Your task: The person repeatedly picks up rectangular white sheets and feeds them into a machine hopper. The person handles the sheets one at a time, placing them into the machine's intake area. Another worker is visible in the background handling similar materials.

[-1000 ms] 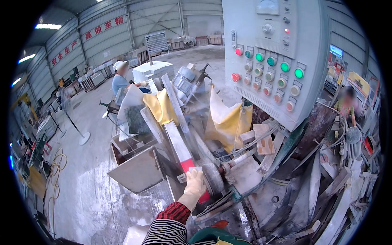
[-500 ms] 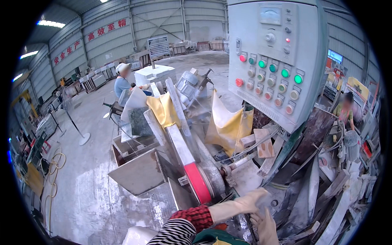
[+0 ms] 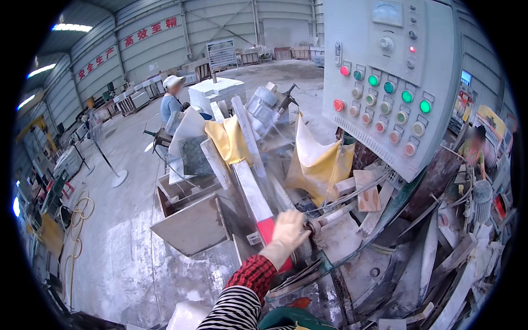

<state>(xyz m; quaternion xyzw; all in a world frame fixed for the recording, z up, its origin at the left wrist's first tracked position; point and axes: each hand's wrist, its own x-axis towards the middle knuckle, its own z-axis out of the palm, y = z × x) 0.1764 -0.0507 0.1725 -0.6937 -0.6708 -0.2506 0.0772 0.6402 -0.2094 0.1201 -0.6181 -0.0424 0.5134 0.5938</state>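
My left hand (image 3: 288, 230), in a pale cream glove with a red-and-black checked cuff (image 3: 254, 279), reaches forward over a grey, dusty machine. It lies across the edge of a long sloping bar (image 3: 252, 192) with a red lower end (image 3: 266, 227), beside a rounded guard partly hidden beneath it. The fingers look spread, with nothing visible in them; whether they press on the guard I cannot tell. Just right of the fingertips is a metal shaft with a clamp-like fitting (image 3: 316, 226). My right hand is out of the picture.
A grey control cabinet (image 3: 379, 71) with lit buttons hangs at upper right. Yellow cloths (image 3: 228, 140) drape over the machine. Long offcuts and slabs (image 3: 440, 264) lie piled on the right. One person (image 3: 171, 99) works at far left, another (image 3: 473, 148) at far right.
Both gloved hands were together at lower centre, right of the red-ended bar. My left hand has moved up and left onto the machine; my right hand has left the picture.
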